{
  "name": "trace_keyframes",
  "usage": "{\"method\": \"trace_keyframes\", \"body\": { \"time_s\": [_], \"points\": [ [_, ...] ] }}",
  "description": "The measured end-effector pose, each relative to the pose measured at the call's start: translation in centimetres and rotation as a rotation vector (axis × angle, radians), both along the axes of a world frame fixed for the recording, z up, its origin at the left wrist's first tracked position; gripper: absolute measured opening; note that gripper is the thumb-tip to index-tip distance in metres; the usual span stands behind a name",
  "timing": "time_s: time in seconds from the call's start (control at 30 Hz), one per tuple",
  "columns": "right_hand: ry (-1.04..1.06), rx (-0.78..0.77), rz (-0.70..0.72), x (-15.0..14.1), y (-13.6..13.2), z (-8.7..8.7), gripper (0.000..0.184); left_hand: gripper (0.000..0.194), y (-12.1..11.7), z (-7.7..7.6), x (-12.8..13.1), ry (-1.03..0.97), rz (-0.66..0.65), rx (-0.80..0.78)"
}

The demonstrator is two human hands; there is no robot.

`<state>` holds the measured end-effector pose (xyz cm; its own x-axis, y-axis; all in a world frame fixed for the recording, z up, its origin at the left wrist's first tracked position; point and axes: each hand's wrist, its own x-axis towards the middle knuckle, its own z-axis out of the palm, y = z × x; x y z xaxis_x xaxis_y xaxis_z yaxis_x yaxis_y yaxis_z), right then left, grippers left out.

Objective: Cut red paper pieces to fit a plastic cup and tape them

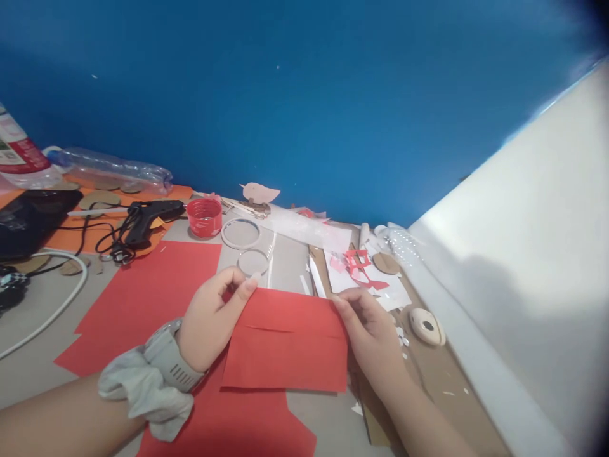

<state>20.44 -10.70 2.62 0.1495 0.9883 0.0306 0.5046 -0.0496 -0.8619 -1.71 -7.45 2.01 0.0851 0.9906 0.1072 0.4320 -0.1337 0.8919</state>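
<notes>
A piece of red paper [290,355] with a crease or slit across its upper part is held up between my two hands. My left hand [216,317] pinches its top left corner between thumb and fingers. At the top right corner my right hand [368,336] grips the same paper, thumb in front. More red sheets [152,292] lie flat on the table below and to the left. Just beyond the left fingertips lie two rings, a white ring [241,233] and a thinner clear one [254,261].
A black glue gun [150,222] with its cord lies left, near a red cap [204,219]. Behind are plastic bottles [114,168] and a pink paper bird [260,192]. At right are red paper scraps [359,266], a beige oval device [427,327] and cardboard [432,374].
</notes>
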Motion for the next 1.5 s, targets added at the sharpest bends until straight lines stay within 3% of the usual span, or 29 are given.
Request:
{"method": "trace_keyframes", "body": {
  "time_s": [0.1, 0.3, 0.6, 0.73, 0.83, 0.97, 1.07, 1.13, 1.2, 1.3, 1.4, 1.5],
  "points": [
    [0.058, 0.011, -0.047, 0.0, 0.0, 0.2, 0.022, 0.030, -0.2, 0.1, 0.1, -0.113, -0.014, -0.027],
    [0.149, 0.104, -0.298, -0.8, 0.2, 0.5, 0.022, 0.019, -0.8, 0.1, 0.4, -0.210, -0.169, -0.020],
    [0.181, 0.134, -0.145, 0.1, -0.1, -0.8, 0.026, 0.022, -0.7, -0.1, 0.3, -0.329, -0.223, -0.085],
    [0.251, 0.148, -0.187, 0.3, 0.1, -1.0, 0.027, 0.018, -0.6, 0.0, 0.5, -0.347, -0.317, -0.093],
    [0.182, 0.288, -0.233, 0.4, 0.5, -1.1, 0.018, 0.011, -0.7, -0.2, 0.6, -0.351, -0.312, -0.066],
    [0.144, 0.514, -0.196, 0.4, 0.4, -1.2, 0.013, 0.011, -0.9, -0.4, 0.4, -0.324, -0.169, 0.018],
    [0.156, 0.395, 0.130, 0.4, -0.5, -1.3, 0.022, 0.016, -1.4, -0.3, -0.1, -0.274, -0.157, 0.240],
    [0.216, 0.205, 0.432, 0.3, -1.3, -1.3, 0.036, 0.017, -1.8, -0.2, -0.4, -0.206, -0.263, 0.494],
    [0.329, 0.051, 0.613, -0.1, -1.7, -1.2, 0.049, 0.014, -2.3, -0.2, -0.6, -0.107, -0.436, 0.700],
    [0.593, -0.112, 0.647, -0.6, -1.4, -1.2, 0.054, 0.011, -2.8, -0.4, -0.3, 0.028, -0.603, 0.791],
    [0.849, -0.191, 0.575, -0.8, -0.5, -1.2, 0.054, 0.015, -3.0, -0.7, 0.3, 0.115, -0.604, 0.824],
    [0.950, -0.266, 0.513, -0.6, 0.0, -1.0, 0.059, 0.019, -3.1, -0.9, 0.6, 0.158, -0.609, 0.908]
  ]
}}
